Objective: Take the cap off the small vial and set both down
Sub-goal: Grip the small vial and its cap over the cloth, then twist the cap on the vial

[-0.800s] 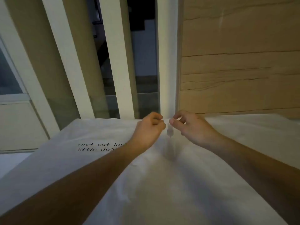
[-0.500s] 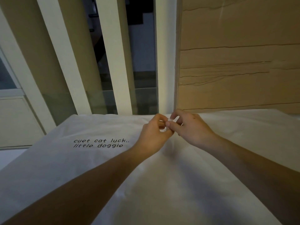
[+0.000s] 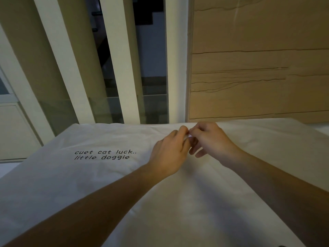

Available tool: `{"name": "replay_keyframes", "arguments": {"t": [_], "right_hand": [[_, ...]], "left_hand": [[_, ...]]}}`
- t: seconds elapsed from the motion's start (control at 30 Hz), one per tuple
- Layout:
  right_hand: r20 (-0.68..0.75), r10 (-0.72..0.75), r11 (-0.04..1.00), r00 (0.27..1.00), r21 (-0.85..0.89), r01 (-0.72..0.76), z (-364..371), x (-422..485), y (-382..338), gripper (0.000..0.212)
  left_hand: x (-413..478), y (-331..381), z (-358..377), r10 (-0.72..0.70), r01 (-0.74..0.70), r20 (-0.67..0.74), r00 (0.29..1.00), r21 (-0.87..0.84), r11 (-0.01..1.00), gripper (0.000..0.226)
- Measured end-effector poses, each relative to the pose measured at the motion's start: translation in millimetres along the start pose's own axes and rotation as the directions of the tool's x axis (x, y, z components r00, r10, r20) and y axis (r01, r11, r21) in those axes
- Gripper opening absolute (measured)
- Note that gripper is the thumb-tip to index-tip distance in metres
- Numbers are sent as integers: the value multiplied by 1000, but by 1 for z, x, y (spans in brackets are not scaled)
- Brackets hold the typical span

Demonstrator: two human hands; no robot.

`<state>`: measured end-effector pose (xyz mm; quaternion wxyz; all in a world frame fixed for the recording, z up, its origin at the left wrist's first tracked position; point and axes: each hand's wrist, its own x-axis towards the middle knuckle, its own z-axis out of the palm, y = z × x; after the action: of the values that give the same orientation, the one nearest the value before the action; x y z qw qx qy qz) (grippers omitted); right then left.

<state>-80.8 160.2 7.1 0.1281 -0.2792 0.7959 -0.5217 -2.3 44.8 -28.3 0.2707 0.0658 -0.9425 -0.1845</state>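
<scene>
Head view: both hands, left [image 3: 169, 150] and right [image 3: 211, 141], pinch the small vial [image 3: 189, 136] over white cloth [image 3: 106, 184]

You're indoors, in what reads as a home rather than a lab or workshop. A white cloth [image 3: 89, 184] covers the surface in front of you, printed with "cuet cat luck.. little doggie" [image 3: 105, 154]. Beyond it stand white vertical slats [image 3: 122, 59] with a glass panel [image 3: 114, 109] low between them, and dark stair steps [image 3: 142, 16] show through the gaps. A wood-grain wall panel [image 3: 258, 65] fills the right. Light is dim.
</scene>
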Motion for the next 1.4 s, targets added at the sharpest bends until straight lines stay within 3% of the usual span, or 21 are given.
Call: {"name": "replay_keyframes", "arguments": {"t": [0.13, 0.37, 0.53, 0.63, 0.77, 0.93, 1.1, 1.27, 1.4], "right_hand": [[52, -1, 998, 999, 69, -3, -2, -4, 10, 23], [120, -118, 984, 986, 149, 99, -4, -11, 25, 25], [116, -167, 982, 979, 113, 154, -9, -12, 30, 20], [94, -150, 983, 984, 119, 138, -11, -11, 35, 20], [36, -143, 987, 989, -67, 145, -16, -6, 49, 17], [-7, -150, 936, 989, -322, 140, -23, -1, 75, 16], [-11, -114, 816, 993, -571, 87, -22, 2, 98, 18], [48, -53, 722, 997, -688, 72, -17, 0, 106, 13], [53, -47, 749, 997, -659, 70, -15, -2, 107, 12]], "left_hand": [[-2, -3, 0, 55, -57, 13, 998, 157, 986, 12], [-6, -15, 2, 136, -144, 62, 989, 148, 978, 17], [-4, -20, 4, -14, 15, 175, 984, -4, 1000, 32], [-2, -20, 5, -70, 69, 219, 973, 11, 998, 43], [-2, -24, 10, -101, 79, 216, 971, 106, 991, 39], [-8, -34, 16, -81, 64, 224, 971, 83, 994, 26], [-9, -40, 25, -80, 60, 215, 973, 97, 993, 29], [-13, -45, 35, -70, 53, 253, 965, 74, 996, 33], [-15, -45, 37, -5, -12, 230, 973, 72, 997, 34]]}}
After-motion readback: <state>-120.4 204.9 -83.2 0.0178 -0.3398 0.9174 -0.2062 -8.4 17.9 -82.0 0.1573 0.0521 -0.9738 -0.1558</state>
